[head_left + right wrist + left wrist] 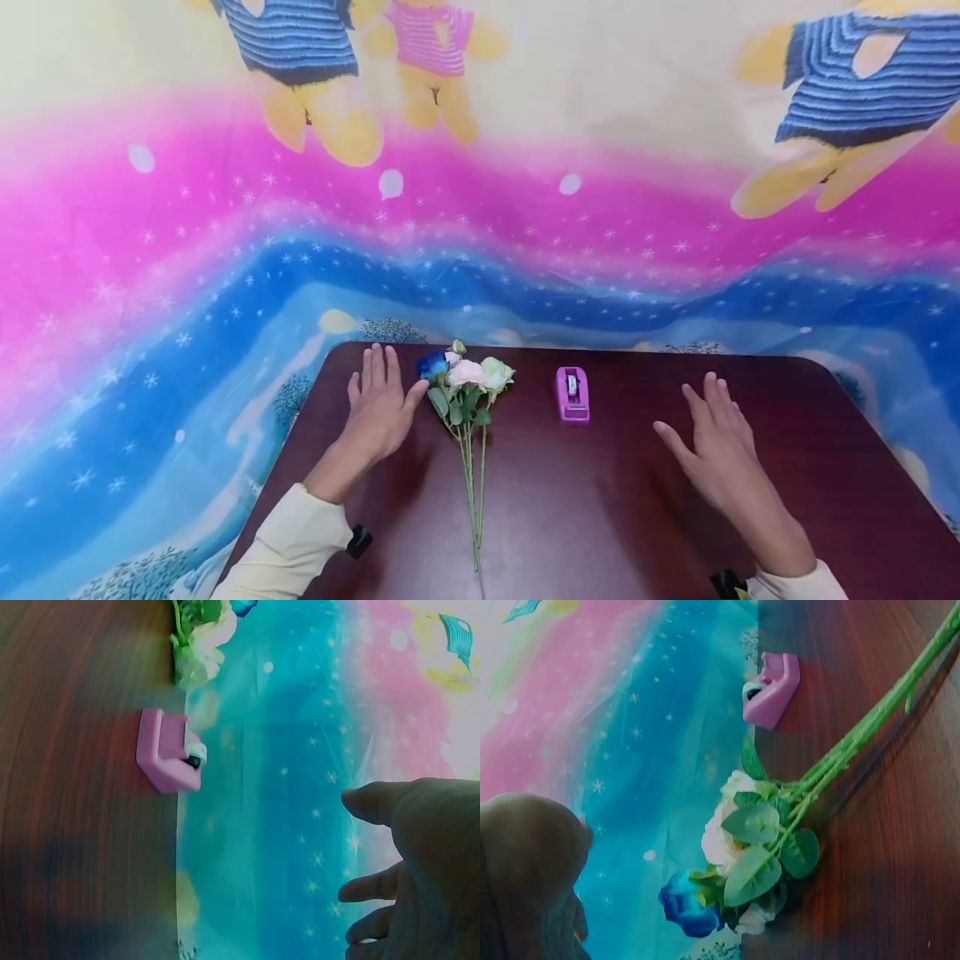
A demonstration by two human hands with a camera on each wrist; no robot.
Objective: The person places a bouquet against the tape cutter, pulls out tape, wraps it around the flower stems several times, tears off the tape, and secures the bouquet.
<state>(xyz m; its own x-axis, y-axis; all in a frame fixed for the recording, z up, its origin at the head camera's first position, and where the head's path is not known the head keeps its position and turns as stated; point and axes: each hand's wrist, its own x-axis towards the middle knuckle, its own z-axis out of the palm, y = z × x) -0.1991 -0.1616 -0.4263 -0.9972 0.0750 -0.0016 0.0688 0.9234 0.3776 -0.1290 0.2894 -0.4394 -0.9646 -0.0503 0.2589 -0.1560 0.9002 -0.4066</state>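
Note:
A bunch of artificial flowers lies on the dark wooden table, its blue, pink and pale green-white heads toward the far edge and its long green stems toward the near side. My left hand, fingers spread, hovers just left of the blooms and holds nothing. To the right of the flowers stands a pink tape dispenser with a small roll of tape in it. My right hand is farther right, apart from the dispenser, with its fingers extended and nothing in them. The left wrist view shows the blue flower and leaves closely.
The dark brown table has rounded far corners. Directly behind it hangs a colourful cloth backdrop with printed bears and snowflakes. A black strap shows at the left cuff, and another at the right.

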